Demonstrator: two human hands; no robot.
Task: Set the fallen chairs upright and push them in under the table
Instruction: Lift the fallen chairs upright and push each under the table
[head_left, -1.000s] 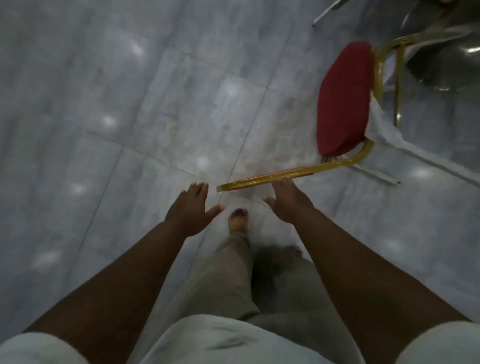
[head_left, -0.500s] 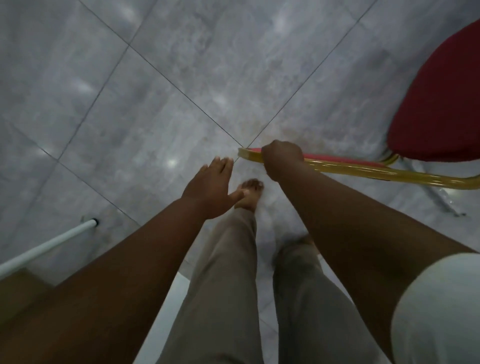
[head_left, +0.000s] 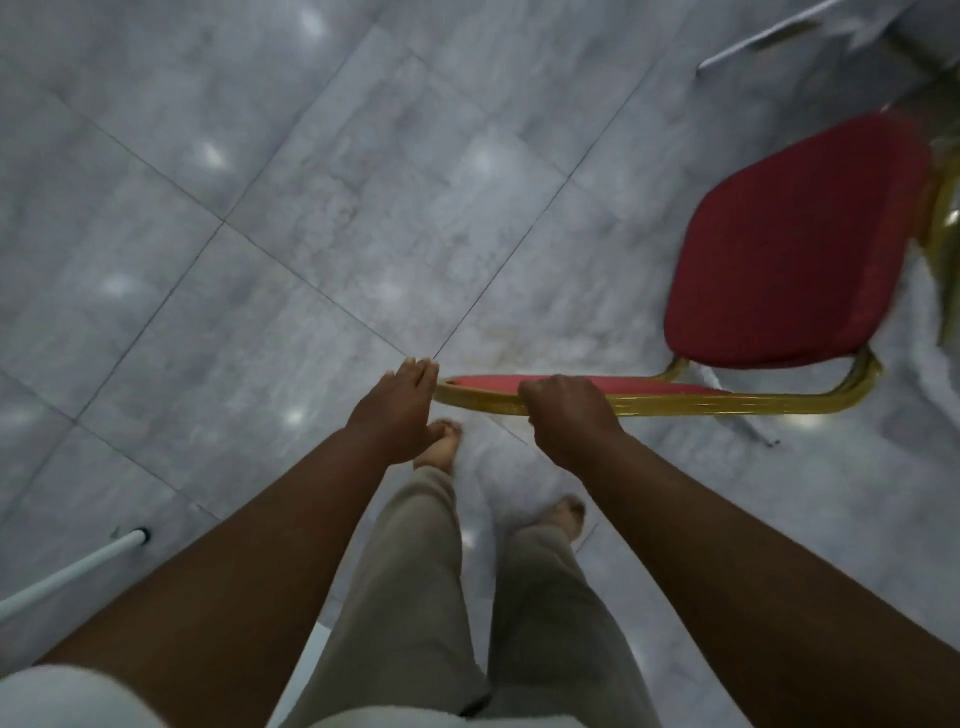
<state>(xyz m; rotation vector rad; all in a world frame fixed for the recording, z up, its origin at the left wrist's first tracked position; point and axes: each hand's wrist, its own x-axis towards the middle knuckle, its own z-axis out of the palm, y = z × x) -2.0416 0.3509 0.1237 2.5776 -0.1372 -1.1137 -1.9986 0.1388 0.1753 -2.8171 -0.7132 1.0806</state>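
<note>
A chair (head_left: 795, 260) with a gold metal frame and red cushions stands before me, its red seat at the right and its backrest's top edge running level across the middle. My right hand (head_left: 569, 421) is closed around the gold top rail of the backrest. My left hand (head_left: 402, 413) is open with fingers together, just left of the rail's end, touching or nearly touching it. The chair's legs are mostly hidden under the seat.
Grey marble floor tiles lie all around. A white pole (head_left: 67, 574) slants in from the lower left. White cloth and a white bar (head_left: 769, 36) show at the top right. My bare feet (head_left: 441, 447) stand just behind the chair back.
My right hand closed on the backrest rail and the chair rose from lying on the floor. My left hand came up beside the rail's end.
</note>
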